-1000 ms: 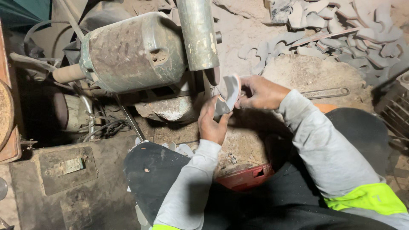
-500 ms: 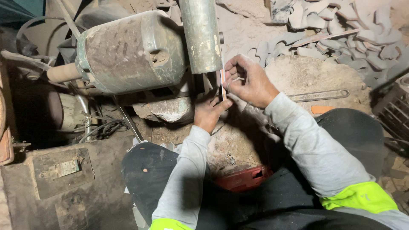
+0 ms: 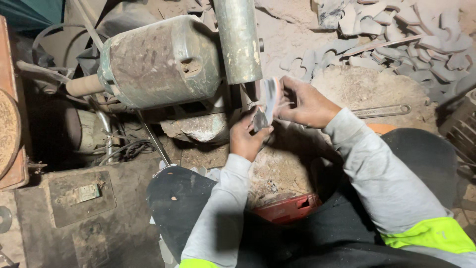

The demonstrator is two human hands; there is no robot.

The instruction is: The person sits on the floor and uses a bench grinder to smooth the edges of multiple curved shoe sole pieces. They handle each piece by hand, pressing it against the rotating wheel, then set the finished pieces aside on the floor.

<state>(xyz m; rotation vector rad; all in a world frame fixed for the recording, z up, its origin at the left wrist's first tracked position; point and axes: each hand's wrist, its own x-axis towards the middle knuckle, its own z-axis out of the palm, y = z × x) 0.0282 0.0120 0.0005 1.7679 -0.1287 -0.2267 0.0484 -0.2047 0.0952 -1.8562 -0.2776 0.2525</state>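
The left hand [image 3: 246, 136] reaches up from a bent grey sleeve, fingers curled closed around the lower end of a flat grey metal piece [image 3: 266, 103]. The right hand [image 3: 303, 103] comes in from the right, wrist bent, fingers pinched on the piece's upper edge. The piece stands nearly on edge, blurred, just beside the grinder's guard [image 3: 239, 39] and the dusty green motor [image 3: 158, 62]. Behind lie a wrench [image 3: 382, 111] and a heap of cut grey shapes [image 3: 411, 44]; a red box [image 3: 290, 208] sits between the knees.
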